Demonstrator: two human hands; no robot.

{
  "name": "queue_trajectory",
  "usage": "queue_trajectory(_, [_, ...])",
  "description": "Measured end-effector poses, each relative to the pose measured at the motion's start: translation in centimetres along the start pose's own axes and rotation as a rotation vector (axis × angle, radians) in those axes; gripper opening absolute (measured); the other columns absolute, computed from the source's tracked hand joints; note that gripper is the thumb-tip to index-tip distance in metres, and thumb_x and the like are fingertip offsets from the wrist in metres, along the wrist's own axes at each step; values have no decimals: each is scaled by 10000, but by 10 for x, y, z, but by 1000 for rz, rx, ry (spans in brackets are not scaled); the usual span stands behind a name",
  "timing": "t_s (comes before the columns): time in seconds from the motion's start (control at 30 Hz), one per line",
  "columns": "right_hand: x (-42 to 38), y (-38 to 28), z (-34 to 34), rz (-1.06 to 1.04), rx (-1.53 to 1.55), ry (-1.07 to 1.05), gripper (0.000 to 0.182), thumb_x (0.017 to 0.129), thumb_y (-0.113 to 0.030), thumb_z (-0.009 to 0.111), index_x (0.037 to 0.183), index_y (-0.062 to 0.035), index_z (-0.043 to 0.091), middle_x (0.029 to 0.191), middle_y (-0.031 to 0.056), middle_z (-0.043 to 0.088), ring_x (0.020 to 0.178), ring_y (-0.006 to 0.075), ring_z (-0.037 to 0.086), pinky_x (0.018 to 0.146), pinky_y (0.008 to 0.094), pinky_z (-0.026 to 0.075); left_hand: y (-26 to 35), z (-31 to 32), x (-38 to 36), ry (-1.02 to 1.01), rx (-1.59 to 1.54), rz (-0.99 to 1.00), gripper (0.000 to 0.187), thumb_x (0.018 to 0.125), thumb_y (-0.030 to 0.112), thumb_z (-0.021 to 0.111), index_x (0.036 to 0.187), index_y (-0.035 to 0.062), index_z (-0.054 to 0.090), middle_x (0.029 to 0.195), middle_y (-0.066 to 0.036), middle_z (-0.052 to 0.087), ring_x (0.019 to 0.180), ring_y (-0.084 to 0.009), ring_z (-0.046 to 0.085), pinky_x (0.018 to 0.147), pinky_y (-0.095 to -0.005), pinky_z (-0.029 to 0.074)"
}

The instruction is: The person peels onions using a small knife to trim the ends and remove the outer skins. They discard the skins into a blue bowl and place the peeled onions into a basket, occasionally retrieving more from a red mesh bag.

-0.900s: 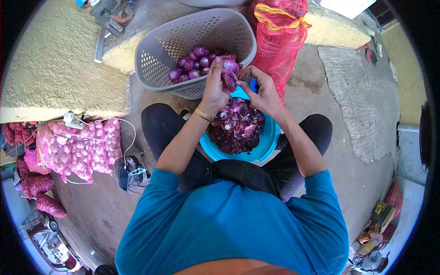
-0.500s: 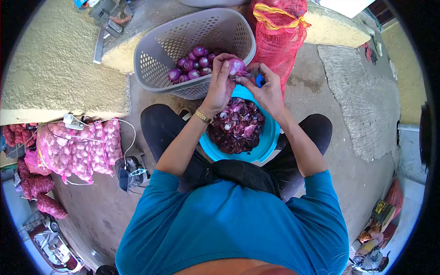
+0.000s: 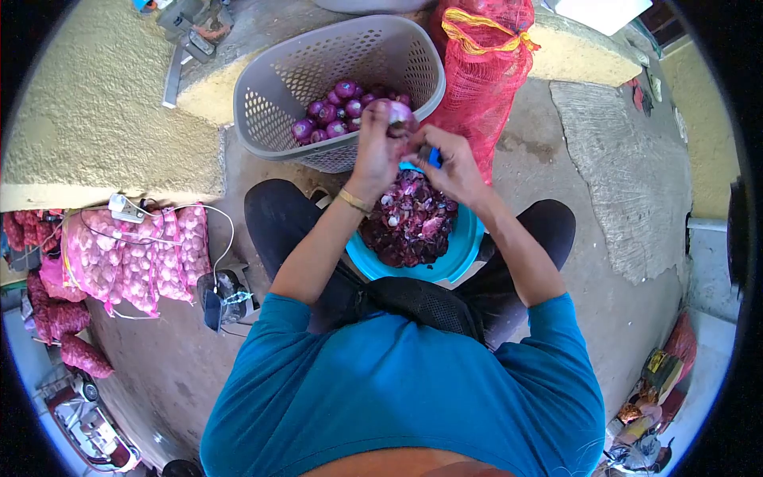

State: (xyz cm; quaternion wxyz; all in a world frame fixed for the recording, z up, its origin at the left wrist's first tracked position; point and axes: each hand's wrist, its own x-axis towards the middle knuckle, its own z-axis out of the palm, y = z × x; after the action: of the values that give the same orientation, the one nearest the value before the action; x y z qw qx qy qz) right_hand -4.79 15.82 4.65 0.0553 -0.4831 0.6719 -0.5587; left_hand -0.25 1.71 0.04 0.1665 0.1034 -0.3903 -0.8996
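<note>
My left hand [image 3: 377,151] is closed round a purple onion [image 3: 399,116] above the front edge of a grey perforated basket [image 3: 262,131]. Close to its right, my right hand [image 3: 449,159] grips a small blue-handled tool [image 3: 434,157]; its blade cannot be made out. Peeled purple onions [image 3: 327,114] lie inside the basket. Below both hands, a turquoise basin [image 3: 474,238] between my knees holds a heap of dark red onion skins [image 3: 409,219]. Some blur covers the fingers.
Behind my right hand stands a red mesh sack [image 3: 485,87]. Pink net bags of bulbs [image 3: 139,254] lie at the left, beside a white power strip [image 3: 127,208] with cables and a black device [image 3: 226,298]. A flattened grey sheet [image 3: 616,175] covers floor at the right.
My right hand has moved slightly down and left, with the blue tool now more visible. The onion in my left hand has turned and shifted a little left.
</note>
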Motion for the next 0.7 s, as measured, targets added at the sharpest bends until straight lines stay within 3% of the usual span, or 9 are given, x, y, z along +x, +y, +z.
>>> queue_trajectory(0.1, [-10, 3, 2, 108, 7, -89, 224, 736, -42, 767, 894, 4, 614, 717, 103, 575, 655, 170, 541, 641, 313, 475, 22, -11, 13, 0, -319, -39, 336, 1007, 369, 454, 1118, 55, 499, 1053, -136, 604, 1033, -291, 608, 932, -432, 517])
queue_trajectory(0.2, [-10, 4, -13, 228, -6, -121, 261, 719, -109, 799, 868, -6, 612, 691, 95, 561, 612, 166, 505, 611, 326, 465, 35, -9, 7, -42, -357, -85, 374, 1004, 388, 448, 1148, 48, 503, 1053, -145, 605, 1060, -302, 603, 943, -437, 512])
queue_trajectory(0.27, [-13, 24, -21, 277, -61, -356, 260, 726, -73, 798, 917, -16, 632, 790, 47, 606, 732, 111, 547, 664, 276, 441, 34, -13, 6, -99, -406, -108, 419, 997, 404, 449, 1185, 34, 504, 1086, -158, 608, 1076, -311, 597, 960, -449, 505])
queue_trajectory(0.4, [-8, 8, -23, 20, -57, -341, 243, 725, -66, 800, 897, -20, 634, 776, 27, 600, 729, 82, 520, 658, 264, 426, 33, -10, 3, -83, -530, -222, 467, 985, 416, 464, 1181, -5, 514, 1134, -191, 599, 1116, -325, 571, 996, -462, 479])
queue_trajectory(0.47, [-7, 2, -24, 224, -40, -287, 193, 759, -47, 768, 890, -17, 629, 787, 22, 596, 725, 74, 505, 663, 254, 422, 30, -13, 4, -130, -596, -232, 492, 981, 416, 471, 1177, -34, 512, 1142, -211, 593, 1141, -337, 552, 1023, -470, 458])
queue_trajectory(0.5, [-5, 0, -22, 225, -39, -287, 193, 759, -47, 768, 890, -17, 629, 787, 22, 596, 725, 74, 505, 663, 254, 422, 28, -14, 5, -156, -651, -277, 500, 983, 422, 464, 1183, -34, 514, 1148, -207, 592, 1142, -333, 548, 1023, -461, 451])
queue_trajectory(0.57, [-1, -5, -17, 252, 3, 7, 164, 781, -22, 739, 911, -17, 639, 822, 16, 597, 729, 86, 504, 686, 252, 427, 23, -17, 6, -183, -707, -323, 508, 985, 428, 457, 1190, -33, 516, 1154, -203, 591, 1143, -328, 544, 1022, -453, 444])
queue_trajectory(0.6, [2, -5, -16, 252, 3, 8, 164, 781, -22, 739, 911, -17, 639, 822, 16, 597, 729, 86, 504, 686, 252, 427, 22, -15, 5, -175, -653, -400, 513, 986, 438, 447, 1208, -19, 518, 1170, -187, 589, 1132, -310, 548, 1018, -442, 440])
queue_trajectory(0.7, [8, -2, -16, 146, -10, 198, 174, 770, -6, 746, 919, 5, 658, 922, 99, 640, 860, 186, 622, 756, 302, 481, 15, -16, 4, -223, -555, -450, 520, 990, 456, 425, 1245, 11, 514, 1206, -154, 584, 1116, -270, 553, 1015, -430, 435])
